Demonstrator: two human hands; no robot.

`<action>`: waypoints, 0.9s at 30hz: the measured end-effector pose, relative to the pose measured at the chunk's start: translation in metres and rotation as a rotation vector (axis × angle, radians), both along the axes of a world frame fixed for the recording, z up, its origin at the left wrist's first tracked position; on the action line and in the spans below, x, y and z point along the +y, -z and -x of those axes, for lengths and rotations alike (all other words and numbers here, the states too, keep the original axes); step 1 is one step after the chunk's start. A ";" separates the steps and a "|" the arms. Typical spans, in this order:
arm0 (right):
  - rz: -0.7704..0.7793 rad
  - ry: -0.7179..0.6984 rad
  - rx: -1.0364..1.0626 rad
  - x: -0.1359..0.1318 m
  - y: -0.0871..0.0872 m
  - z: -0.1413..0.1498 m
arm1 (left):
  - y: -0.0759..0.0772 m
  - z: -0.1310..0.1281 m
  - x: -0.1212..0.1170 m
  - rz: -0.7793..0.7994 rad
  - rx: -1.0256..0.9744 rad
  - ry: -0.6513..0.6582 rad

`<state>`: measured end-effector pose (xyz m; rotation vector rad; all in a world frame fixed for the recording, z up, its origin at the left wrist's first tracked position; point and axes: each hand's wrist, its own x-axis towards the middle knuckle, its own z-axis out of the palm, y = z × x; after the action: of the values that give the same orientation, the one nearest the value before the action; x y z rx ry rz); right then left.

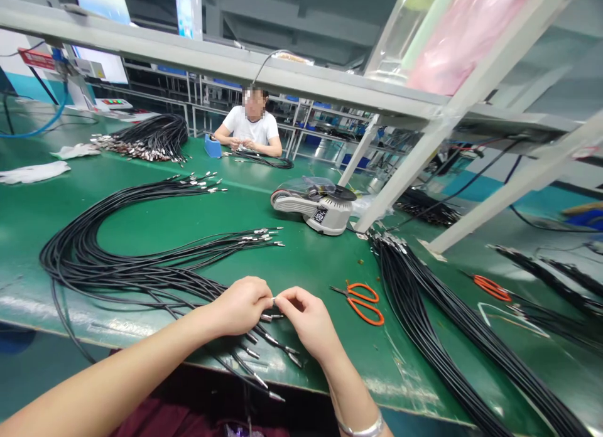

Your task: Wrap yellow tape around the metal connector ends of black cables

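My left hand is closed in a pinch, and my right hand meets it fingertip to fingertip just above the table's near edge. Between them shows a small pale cable end; its exact shape is too small to tell. Under and around my hands lie loose black cables with metal connector tips, some hanging past the table edge. The rest of this bundle of black cables curves in a big loop over the left half of the table. A bracelet sits on my right wrist.
Orange-handled scissors and a grey tape dispenser lie right of centre. More black cable bundles stretch along the right. White shelf posts rise there. Across the green table sits a co-worker in a white shirt.
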<state>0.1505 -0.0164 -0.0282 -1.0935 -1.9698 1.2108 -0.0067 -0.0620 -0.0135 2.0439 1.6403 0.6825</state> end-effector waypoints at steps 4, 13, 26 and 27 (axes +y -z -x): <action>0.004 -0.096 -0.069 0.007 -0.006 -0.016 | -0.011 0.005 0.000 -0.080 0.061 0.046; -0.083 -0.168 -0.316 0.048 -0.038 -0.025 | 0.008 0.067 0.039 -0.029 0.433 -0.448; -0.282 -0.250 -0.311 0.138 -0.019 0.082 | 0.011 0.085 0.027 0.028 0.291 -0.198; -0.282 -0.241 -0.316 0.142 -0.021 0.082 | 0.009 0.085 0.025 0.029 0.271 -0.176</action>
<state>0.0682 0.1258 -0.0067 -0.9679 -2.4840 0.8749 -0.0917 -0.0369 -0.0227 2.0607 1.9876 0.4491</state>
